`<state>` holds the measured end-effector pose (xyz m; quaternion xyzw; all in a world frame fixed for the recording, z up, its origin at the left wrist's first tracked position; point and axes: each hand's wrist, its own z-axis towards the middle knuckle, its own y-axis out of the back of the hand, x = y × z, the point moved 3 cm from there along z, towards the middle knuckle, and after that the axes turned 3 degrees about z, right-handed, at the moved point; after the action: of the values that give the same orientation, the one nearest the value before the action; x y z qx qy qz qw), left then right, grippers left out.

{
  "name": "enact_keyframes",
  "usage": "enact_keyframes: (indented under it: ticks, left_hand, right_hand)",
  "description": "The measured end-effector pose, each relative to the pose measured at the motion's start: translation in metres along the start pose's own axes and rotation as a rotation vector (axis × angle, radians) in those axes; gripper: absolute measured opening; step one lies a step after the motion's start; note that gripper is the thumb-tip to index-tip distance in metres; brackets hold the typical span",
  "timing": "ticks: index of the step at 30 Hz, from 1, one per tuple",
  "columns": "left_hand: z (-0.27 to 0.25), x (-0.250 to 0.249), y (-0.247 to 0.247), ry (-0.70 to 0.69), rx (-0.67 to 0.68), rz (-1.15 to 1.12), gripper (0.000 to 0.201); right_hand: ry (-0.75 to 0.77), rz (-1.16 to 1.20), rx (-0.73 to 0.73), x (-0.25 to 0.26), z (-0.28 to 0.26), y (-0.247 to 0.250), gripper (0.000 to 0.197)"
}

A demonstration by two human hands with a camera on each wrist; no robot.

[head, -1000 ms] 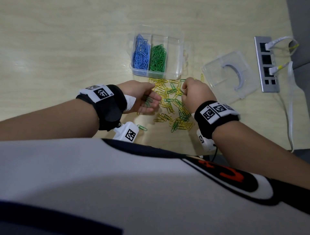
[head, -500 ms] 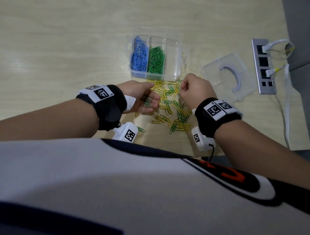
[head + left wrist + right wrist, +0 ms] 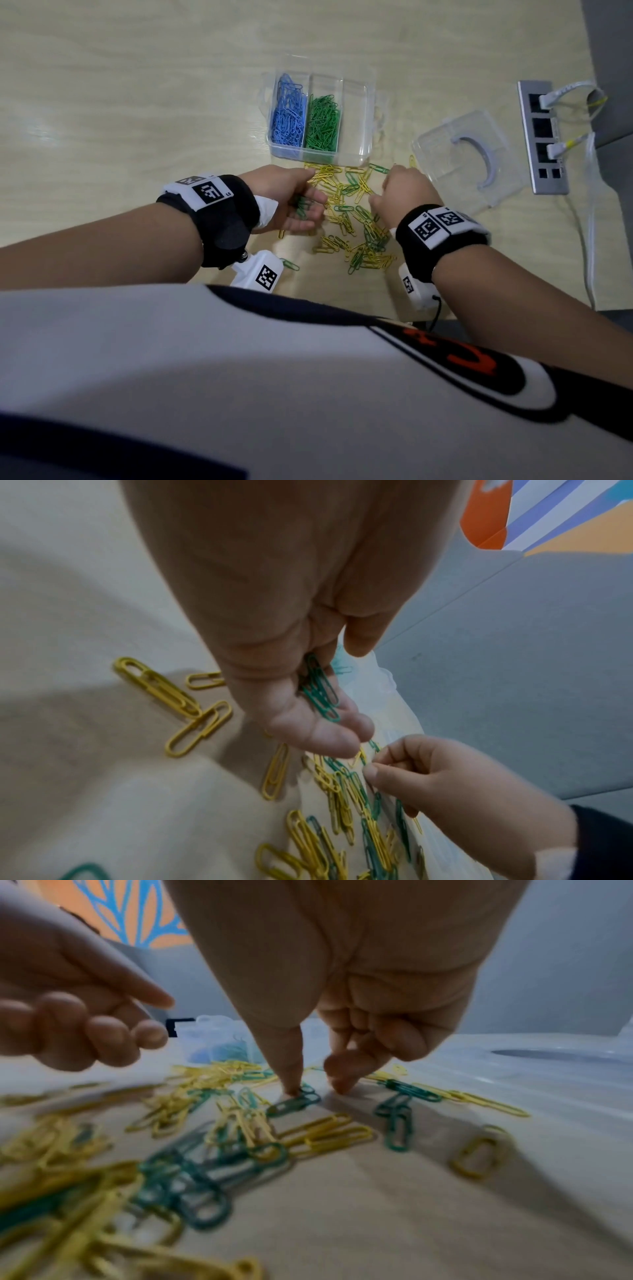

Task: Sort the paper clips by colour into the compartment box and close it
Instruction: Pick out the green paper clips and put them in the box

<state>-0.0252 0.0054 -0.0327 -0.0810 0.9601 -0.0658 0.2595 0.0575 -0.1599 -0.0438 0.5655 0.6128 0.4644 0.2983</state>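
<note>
The clear compartment box (image 3: 368, 113) stands open, with blue clips (image 3: 287, 116) in its left compartment, green clips (image 3: 322, 124) in the middle and nothing visible in the right one. A mixed pile of yellow and green clips (image 3: 352, 222) lies in front of it. My left hand (image 3: 308, 209) (image 3: 339, 696) hovers palm-up at the pile's left, its curled fingers holding several green clips (image 3: 320, 693). My right hand (image 3: 380, 197) (image 3: 315, 1091) is down on the pile. Its thumb tip (image 3: 291, 1074) presses one green clip (image 3: 294, 1102), and a fingertip (image 3: 342, 1080) touches the table just beside it.
The box's clear lid (image 3: 469, 161) with its grey handle lies to the right of the pile. A metal power strip (image 3: 543, 137) with white cables sits at the far right. One green clip (image 3: 290, 264) lies alone near the table's front edge.
My right hand has shifted slightly over the pile and set its fingertips down on a green clip. The left hand has stayed in place, still holding its green clips.
</note>
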Motion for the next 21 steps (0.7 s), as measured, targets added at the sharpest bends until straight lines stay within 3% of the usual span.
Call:
enact_keyframes:
  ticks: [4,9,14,21]
  left_hand:
    - [-0.001,0.001,-0.001,0.002,0.0,0.013,0.045]
    - [-0.002,0.0,-0.001,-0.006,-0.001,0.023,0.045]
    - [-0.001,0.001,-0.001,0.003,0.002,0.013,0.045]
    - [0.0,0.0,-0.007,-0.011,0.013,0.008,0.047]
  right_hand:
    - [0.084,-0.1,0.043,0.004,0.008,-0.007,0.02]
    - [0.03,-0.043,0.15,0.001,0.012,-0.003,0.02]
    - [0.069,0.038,0.016,-0.005,0.005,0.008,0.016]
    - [0.273,0.142,-0.137,0.017,-0.012,0.024,0.018]
